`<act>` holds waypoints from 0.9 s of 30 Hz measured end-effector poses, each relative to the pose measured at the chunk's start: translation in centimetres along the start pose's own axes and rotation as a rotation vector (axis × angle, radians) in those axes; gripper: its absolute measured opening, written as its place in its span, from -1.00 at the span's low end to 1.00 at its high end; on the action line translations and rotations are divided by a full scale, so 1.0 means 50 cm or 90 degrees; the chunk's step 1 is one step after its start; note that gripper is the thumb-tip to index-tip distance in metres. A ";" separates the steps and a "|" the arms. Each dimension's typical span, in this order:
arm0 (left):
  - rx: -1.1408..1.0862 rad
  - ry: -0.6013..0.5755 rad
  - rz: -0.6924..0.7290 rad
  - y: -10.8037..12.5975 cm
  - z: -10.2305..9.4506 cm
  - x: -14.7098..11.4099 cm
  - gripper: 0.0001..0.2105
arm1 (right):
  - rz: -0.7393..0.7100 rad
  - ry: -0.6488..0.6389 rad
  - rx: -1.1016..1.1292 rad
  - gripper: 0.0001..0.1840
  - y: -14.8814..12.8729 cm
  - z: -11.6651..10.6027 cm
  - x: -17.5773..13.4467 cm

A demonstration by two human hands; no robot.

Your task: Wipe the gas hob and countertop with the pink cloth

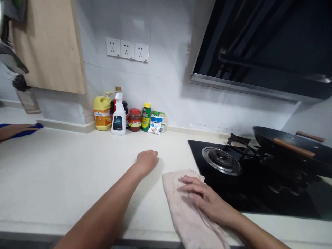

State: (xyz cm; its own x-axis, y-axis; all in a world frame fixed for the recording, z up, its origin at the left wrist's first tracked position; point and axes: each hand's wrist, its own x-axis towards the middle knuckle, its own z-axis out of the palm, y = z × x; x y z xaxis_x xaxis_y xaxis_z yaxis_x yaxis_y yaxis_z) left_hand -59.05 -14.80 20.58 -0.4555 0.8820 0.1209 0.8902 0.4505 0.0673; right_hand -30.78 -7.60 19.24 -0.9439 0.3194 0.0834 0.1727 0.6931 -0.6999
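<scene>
My left hand (pixel 147 161) is over the pale countertop (pixel 77 173) with its fingers curled inward. The inside of that hand is hidden, so whether anything is in it cannot be seen. To its right, my right hand (pixel 206 197) lies on a pale pink cloth (pixel 175 193), fingers stretched out and slightly apart. The cloth is spread beside the left edge of the black gas stove (pixel 249 197), one corner touching that edge, and its near end reaches over the counter's front edge.
At far left, another person's hand (pixel 15 130) rests on a blue cloth (pixel 38 126). Along the wall stand a yellow jug (pixel 102 114), a white spray bottle (pixel 119 117), a red-lidded jar (pixel 135 121) and a green bottle (pixel 146 117). A wok (pixel 264 136) sits on the stove beneath the range hood (pixel 259 52).
</scene>
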 end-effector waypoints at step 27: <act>-0.063 -0.060 0.187 0.219 0.064 -0.012 -0.22 | 0.061 0.194 -0.421 -0.47 0.245 -0.069 -0.176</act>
State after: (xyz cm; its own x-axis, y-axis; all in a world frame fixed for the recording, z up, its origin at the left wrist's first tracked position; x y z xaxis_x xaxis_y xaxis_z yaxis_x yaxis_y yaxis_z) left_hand -49.01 -9.94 18.08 -0.1730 0.9833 0.0574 0.9765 0.1636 0.1400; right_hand -19.37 0.32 12.38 -0.8129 0.4970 0.3036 0.4750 0.8674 -0.1483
